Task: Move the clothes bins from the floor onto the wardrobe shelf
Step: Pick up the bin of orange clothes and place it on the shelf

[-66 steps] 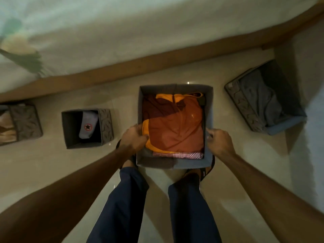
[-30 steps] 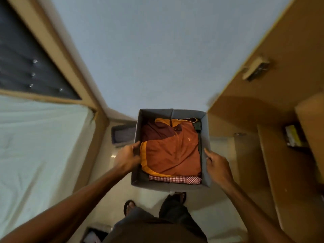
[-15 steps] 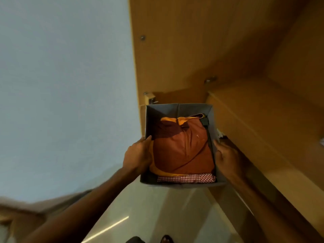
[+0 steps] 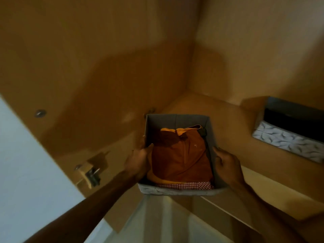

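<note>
I hold a grey fabric clothes bin [image 4: 177, 191] in the air at the front edge of the wooden wardrobe shelf [image 4: 233, 137]. Folded orange-brown clothes [image 4: 180, 158] and a red checked cloth fill it. My left hand [image 4: 138, 160] grips its left wall, thumb inside the rim. My right hand [image 4: 228, 165] grips its right wall. The bin's far end reaches over the shelf's left corner; its near end hangs out past the edge. Whether its base touches the shelf is hidden.
A second grey patterned bin [image 4: 287, 141] with dark contents stands on the shelf at the right. The wardrobe's side panel [image 4: 87, 76] and a door hinge [image 4: 89, 172] are at the left. Pale floor [image 4: 157, 221] shows below.
I lifted the bin off the floor, turned from the bed to the wardrobe and brought the bin up and forward to the shelf. The second bin on the shelf has come into view.
</note>
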